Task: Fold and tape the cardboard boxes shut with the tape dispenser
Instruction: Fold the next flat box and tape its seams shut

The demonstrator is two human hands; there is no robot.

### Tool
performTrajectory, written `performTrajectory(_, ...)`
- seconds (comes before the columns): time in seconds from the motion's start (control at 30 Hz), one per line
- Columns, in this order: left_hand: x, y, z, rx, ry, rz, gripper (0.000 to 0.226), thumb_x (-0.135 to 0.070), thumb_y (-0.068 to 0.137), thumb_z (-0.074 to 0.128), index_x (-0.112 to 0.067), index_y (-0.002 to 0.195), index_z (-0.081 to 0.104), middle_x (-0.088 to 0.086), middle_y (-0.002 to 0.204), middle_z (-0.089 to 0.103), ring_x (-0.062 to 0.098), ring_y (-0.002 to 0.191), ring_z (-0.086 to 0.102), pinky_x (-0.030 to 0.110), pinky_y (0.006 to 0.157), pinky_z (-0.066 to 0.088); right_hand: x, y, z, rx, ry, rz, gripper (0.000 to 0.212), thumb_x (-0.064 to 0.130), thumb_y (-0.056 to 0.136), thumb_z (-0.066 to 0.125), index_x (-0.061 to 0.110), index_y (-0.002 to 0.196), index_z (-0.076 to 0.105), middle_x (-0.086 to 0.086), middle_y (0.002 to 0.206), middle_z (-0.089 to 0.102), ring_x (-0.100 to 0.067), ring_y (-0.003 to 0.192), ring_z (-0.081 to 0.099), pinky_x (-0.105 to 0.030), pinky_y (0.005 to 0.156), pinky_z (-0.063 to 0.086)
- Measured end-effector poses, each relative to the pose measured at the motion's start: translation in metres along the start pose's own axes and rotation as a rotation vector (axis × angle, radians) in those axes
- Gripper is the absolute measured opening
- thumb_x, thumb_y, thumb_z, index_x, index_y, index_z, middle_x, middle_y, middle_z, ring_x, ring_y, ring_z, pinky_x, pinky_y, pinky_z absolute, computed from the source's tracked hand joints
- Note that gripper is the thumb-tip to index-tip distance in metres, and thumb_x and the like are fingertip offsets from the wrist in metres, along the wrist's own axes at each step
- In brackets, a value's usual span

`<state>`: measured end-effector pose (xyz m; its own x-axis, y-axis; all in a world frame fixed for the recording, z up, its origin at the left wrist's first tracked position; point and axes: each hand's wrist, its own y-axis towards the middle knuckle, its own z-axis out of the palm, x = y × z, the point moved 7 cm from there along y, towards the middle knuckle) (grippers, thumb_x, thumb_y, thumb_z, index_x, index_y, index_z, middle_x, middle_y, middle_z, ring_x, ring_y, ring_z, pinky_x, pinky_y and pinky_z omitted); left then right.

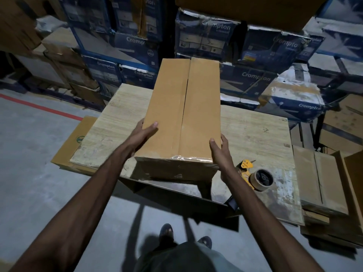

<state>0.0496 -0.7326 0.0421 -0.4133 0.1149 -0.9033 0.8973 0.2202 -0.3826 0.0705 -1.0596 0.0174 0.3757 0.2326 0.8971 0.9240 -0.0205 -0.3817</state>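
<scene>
stacked crompton cartons (255, 79) wall in a worn wooden tabletop (255, 130). the long cardboard box (182, 114) runs from its near edge toward the far edge, with its top flaps closed and clear tape across the near end. the left hand (143, 136) and right hand (220, 152) grip the near corners, thumbs on top and fingers down the sides. the box looks light and stiff but easily dented, so it is best held at the corners, off the seam. the tape dispenser (255, 177) lies at the near edge, just right of the box.
</scene>
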Motion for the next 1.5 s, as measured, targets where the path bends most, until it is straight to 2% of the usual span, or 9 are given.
performTrajectory(0.17, 0.012, -0.002, 0.019, -0.067, -0.113, -0.003, 0.076, -0.035, 0.095, 0.075, -0.032, 0.159, 0.035, -0.014, 0.138, 0.053, 0.008, 0.126, 0.052, 0.025, 0.108, 0.039, -0.009, 0.009, -0.007, -0.01, -0.041, -0.03, 0.057, 0.061, 0.105, 0.041, 0.044, 0.159, 0.032, 0.011, 0.159, 0.044, -0.021, 0.141, 0.045, -0.041, 0.114, 0.037)
performTrajectory(0.43, 0.061, -0.078, 0.077, -0.473, -0.425, -0.128, 0.08, -0.044, 0.086, 0.082, -0.031, 0.155, 0.043, -0.003, 0.157, 0.048, 0.022, 0.142, 0.047, 0.042, 0.118, 0.038, 0.008, 0.048, -0.058, 0.08, -0.17, -0.108, 0.047, 0.051, 0.109, 0.04, 0.029, 0.147, 0.056, 0.005, 0.141, 0.06, -0.013, 0.128, 0.053, -0.03, 0.107, 0.039)
performTrajectory(0.6, 0.07, -0.114, 0.142, -0.759, -0.686, -0.168, 0.069, -0.032, 0.093, 0.077, -0.024, 0.153, 0.043, 0.001, 0.158, 0.045, 0.019, 0.146, 0.041, 0.037, 0.121, 0.033, 0.045, 0.082, -0.07, -0.13, -0.6, -0.325, 0.046, 0.063, 0.103, 0.042, 0.034, 0.116, 0.075, 0.0, 0.1, 0.077, -0.024, 0.097, 0.069, -0.033, 0.077, 0.047)
performTrajectory(0.7, 0.062, -0.116, 0.173, -0.835, -0.682, -0.146, 0.073, -0.053, 0.091, 0.073, -0.029, 0.151, 0.038, 0.005, 0.159, 0.041, 0.026, 0.145, 0.041, 0.038, 0.119, 0.034, 0.067, 0.091, -0.055, -0.195, -0.939, -0.428, 0.05, 0.056, 0.107, 0.024, 0.035, 0.136, 0.06, -0.009, 0.125, 0.071, -0.037, 0.116, 0.063, -0.049, 0.093, 0.046)
performTrajectory(0.83, 0.049, -0.114, 0.186, -0.818, -0.523, -0.168, 0.08, -0.053, 0.081, 0.081, -0.033, 0.144, 0.036, 0.002, 0.155, 0.04, 0.03, 0.137, 0.046, 0.053, 0.113, 0.042, 0.057, 0.081, -0.044, -0.234, -0.92, -0.378, 0.058, 0.057, 0.108, 0.021, 0.033, 0.16, 0.029, -0.004, 0.17, 0.023, -0.033, 0.156, 0.017, -0.069, 0.121, 0.011)
performTrajectory(0.93, 0.017, -0.112, 0.142, -0.88, -0.229, 0.065, 0.077, -0.024, 0.083, 0.084, -0.03, 0.146, 0.039, -0.002, 0.158, 0.038, 0.023, 0.142, 0.039, 0.057, 0.118, 0.031, 0.051, 0.032, -0.031, -0.225, -0.856, -0.4, 0.065, 0.062, 0.105, 0.029, 0.032, 0.162, 0.02, -0.002, 0.173, 0.007, -0.032, 0.159, 0.004, -0.072, 0.12, 0.006)
performTrajectory(1.13, -0.047, -0.017, 0.038, -0.571, 0.592, 0.378, 0.067, -0.051, 0.094, 0.066, -0.031, 0.152, 0.039, -0.002, 0.166, 0.03, 0.021, 0.152, 0.026, 0.055, 0.123, 0.017, 0.039, -0.076, 0.044, 0.082, -1.062, -0.566, 0.087, 0.085, 0.089, 0.034, 0.047, 0.162, 0.005, 0.008, 0.172, -0.011, -0.023, 0.157, -0.011, -0.065, 0.119, -0.01)
performTrajectory(1.3, -0.032, 0.046, -0.008, -0.259, 1.079, 0.323, 0.086, -0.086, 0.093, 0.026, -0.036, 0.163, 0.024, 0.004, 0.173, 0.014, 0.029, 0.158, 0.013, 0.063, 0.124, 0.013, 0.009, -0.081, 0.079, 0.103, -1.266, -0.598, 0.074, 0.079, 0.099, 0.021, 0.046, 0.162, 0.001, 0.002, 0.172, -0.012, -0.035, 0.158, -0.01, -0.071, 0.121, -0.001)
performTrajectory(1.5, -0.019, 0.039, -0.001, -0.28, 1.15, 0.269, 0.084, -0.083, 0.095, 0.008, -0.037, 0.165, 0.009, 0.002, 0.174, 0.001, 0.027, 0.16, 0.0, 0.06, 0.126, 0.003, 0.01, -0.053, 0.061, 0.103, -1.379, -0.709, 0.066, 0.07, 0.104, 0.013, 0.043, 0.163, 0.004, -0.001, 0.172, 0.004, -0.037, 0.157, 0.007, -0.07, 0.12, 0.016)
